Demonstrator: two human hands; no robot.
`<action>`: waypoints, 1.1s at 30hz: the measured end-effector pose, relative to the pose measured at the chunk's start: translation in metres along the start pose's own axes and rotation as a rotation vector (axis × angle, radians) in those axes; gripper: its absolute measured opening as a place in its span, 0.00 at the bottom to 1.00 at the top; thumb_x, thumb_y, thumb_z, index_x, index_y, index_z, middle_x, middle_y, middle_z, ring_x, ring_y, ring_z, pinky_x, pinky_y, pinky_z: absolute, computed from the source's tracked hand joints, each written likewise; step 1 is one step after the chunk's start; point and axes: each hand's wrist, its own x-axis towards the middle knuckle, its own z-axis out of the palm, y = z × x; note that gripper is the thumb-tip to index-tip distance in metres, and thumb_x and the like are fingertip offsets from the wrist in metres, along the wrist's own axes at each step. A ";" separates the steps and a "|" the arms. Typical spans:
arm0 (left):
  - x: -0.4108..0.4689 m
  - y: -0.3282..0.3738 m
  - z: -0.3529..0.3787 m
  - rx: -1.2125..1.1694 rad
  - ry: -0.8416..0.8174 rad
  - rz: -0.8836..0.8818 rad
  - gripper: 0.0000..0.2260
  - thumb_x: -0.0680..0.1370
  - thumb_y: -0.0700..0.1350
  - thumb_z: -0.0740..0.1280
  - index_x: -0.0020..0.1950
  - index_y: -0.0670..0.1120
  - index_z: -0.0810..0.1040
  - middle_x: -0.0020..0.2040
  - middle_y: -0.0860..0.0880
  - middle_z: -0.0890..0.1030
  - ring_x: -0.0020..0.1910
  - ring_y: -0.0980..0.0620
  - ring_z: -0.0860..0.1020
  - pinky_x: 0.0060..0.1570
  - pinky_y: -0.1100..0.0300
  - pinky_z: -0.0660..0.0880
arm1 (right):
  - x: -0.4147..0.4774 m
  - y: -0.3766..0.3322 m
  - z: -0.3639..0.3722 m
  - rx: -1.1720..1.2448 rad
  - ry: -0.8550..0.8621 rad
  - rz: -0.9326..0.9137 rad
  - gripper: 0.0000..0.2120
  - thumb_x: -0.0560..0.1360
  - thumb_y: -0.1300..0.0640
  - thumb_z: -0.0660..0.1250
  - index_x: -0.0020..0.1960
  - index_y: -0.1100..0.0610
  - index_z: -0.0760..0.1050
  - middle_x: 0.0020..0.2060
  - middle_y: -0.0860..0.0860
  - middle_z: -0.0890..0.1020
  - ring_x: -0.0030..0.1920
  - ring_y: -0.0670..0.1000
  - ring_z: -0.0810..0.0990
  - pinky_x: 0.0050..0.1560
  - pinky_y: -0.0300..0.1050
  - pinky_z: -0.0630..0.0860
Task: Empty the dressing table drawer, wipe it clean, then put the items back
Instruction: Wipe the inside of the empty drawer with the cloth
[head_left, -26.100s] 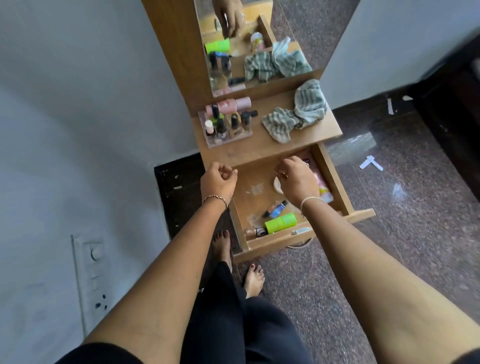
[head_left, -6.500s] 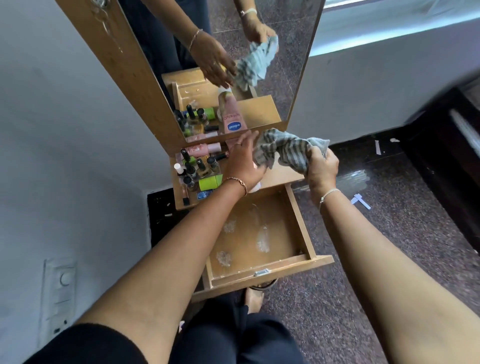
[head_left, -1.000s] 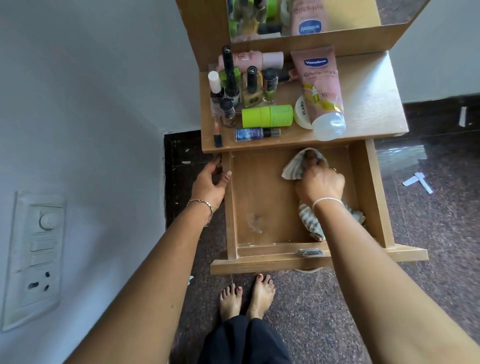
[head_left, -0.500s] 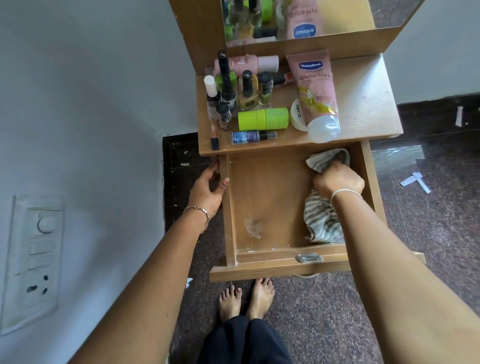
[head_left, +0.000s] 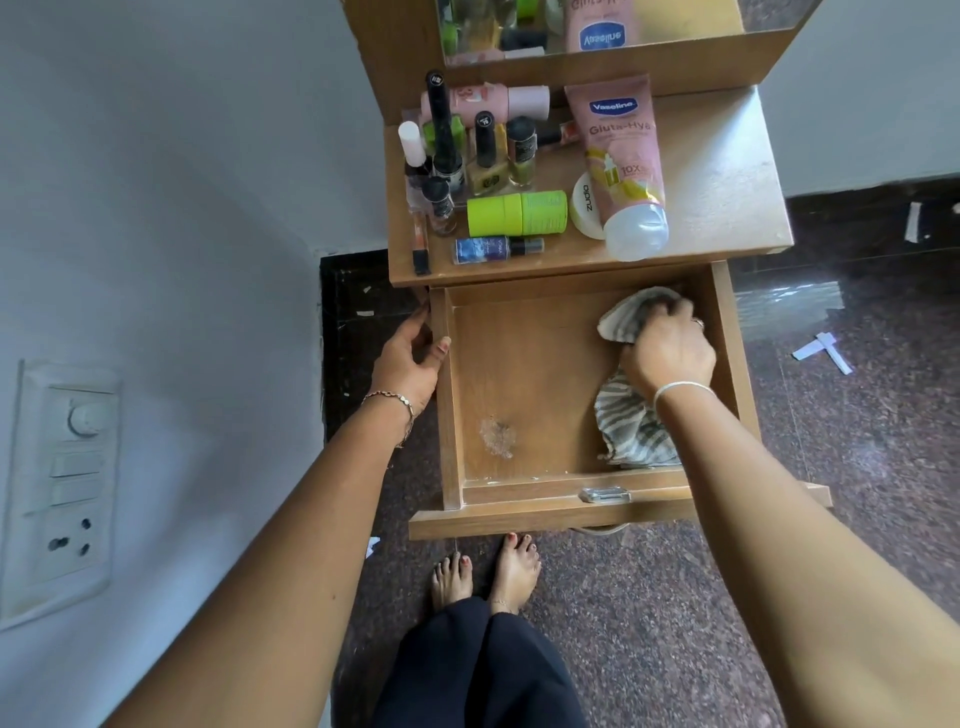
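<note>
The right hand (head_left: 670, 353) is gripping a striped cloth (head_left: 631, 431), pressing it into the drawer's (head_left: 530, 374) far right corner. The left hand (head_left: 410, 358) is clasping the drawer's left wall, thumb over the rim. A whitish smudge (head_left: 497, 438) is sitting near the front left. Bottles (head_left: 484, 153) and a lotion tube (head_left: 618, 156) are crowding the tabletop (head_left: 717, 171) above.

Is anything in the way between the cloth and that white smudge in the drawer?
No, nothing visible. The right hand holds the cloth at the right side of the drawer; the white smudge lies front left, with only bare wood between them.
</note>
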 end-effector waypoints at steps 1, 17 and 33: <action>0.000 0.000 0.000 0.000 0.001 -0.003 0.23 0.79 0.46 0.64 0.74 0.54 0.63 0.70 0.50 0.71 0.70 0.48 0.69 0.70 0.47 0.65 | -0.005 -0.004 0.003 0.004 0.002 -0.040 0.25 0.73 0.53 0.67 0.67 0.61 0.68 0.65 0.61 0.68 0.63 0.64 0.71 0.58 0.57 0.74; 0.004 -0.005 0.001 0.014 0.002 0.011 0.23 0.78 0.47 0.65 0.73 0.54 0.65 0.69 0.50 0.73 0.68 0.49 0.71 0.68 0.51 0.67 | -0.078 -0.108 0.055 0.043 -0.176 -0.564 0.16 0.74 0.61 0.66 0.61 0.57 0.79 0.64 0.57 0.70 0.65 0.61 0.67 0.63 0.62 0.66; -0.017 0.009 0.005 0.211 0.018 -0.088 0.22 0.79 0.50 0.63 0.73 0.55 0.64 0.67 0.46 0.74 0.62 0.41 0.75 0.60 0.48 0.74 | -0.115 -0.088 0.036 -0.319 -0.508 -0.626 0.16 0.80 0.59 0.58 0.65 0.56 0.74 0.63 0.55 0.78 0.66 0.55 0.73 0.70 0.53 0.61</action>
